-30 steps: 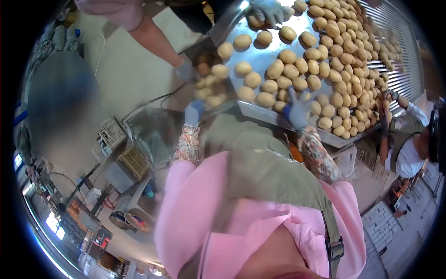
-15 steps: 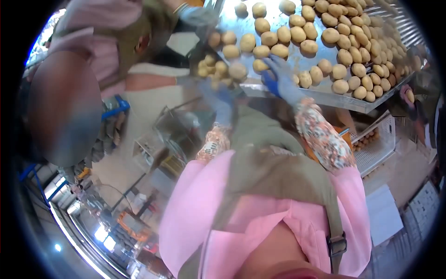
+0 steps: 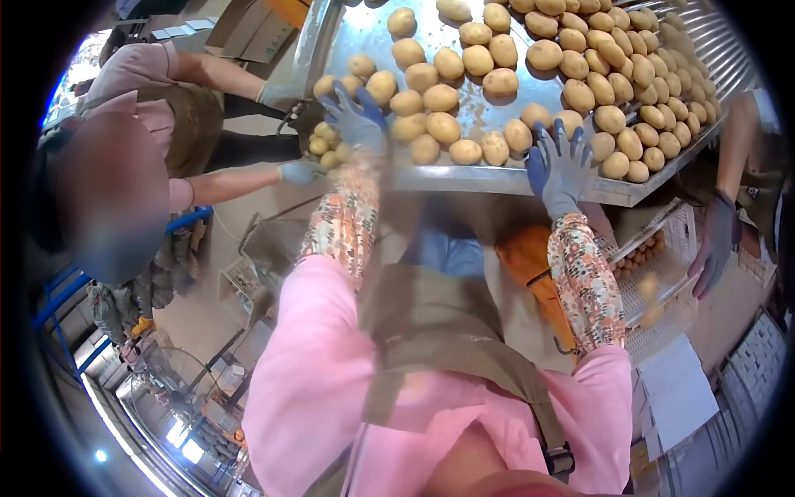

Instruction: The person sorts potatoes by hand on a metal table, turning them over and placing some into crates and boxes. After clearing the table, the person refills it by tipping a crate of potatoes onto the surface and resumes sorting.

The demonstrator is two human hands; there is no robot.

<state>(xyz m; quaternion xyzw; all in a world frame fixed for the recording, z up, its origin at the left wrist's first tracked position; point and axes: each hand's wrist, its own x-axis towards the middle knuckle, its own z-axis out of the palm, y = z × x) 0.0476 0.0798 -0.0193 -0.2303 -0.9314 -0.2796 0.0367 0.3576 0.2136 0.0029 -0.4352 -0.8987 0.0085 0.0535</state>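
Observation:
Many potatoes (image 3: 442, 128) lie on a shiny metal sorting table (image 3: 489, 178) in front of me. My left hand (image 3: 358, 123), in a grey-blue glove, reaches over the table's left end with its fingers spread, touching or just above potatoes there. My right hand (image 3: 563, 170), gloved alike, rests at the front edge with fingers apart, its tips beside a potato (image 3: 569, 122). Neither hand grips anything that I can see. Floral sleeves cover both my forearms.
At left, a co-worker's gloved hands (image 3: 300, 172) are at a dark container holding potatoes (image 3: 323, 142). At right hangs another person's gloved hand (image 3: 717, 244). Below the table stand a white crate (image 3: 675, 240) with potatoes and an orange object (image 3: 538, 286). Blurred potatoes (image 3: 648, 298) appear near the crate.
My left hand has moved up and left onto the table's left end. My right hand has moved right, off a potato, and its fingers have spread. The co-worker's head has shifted slightly.

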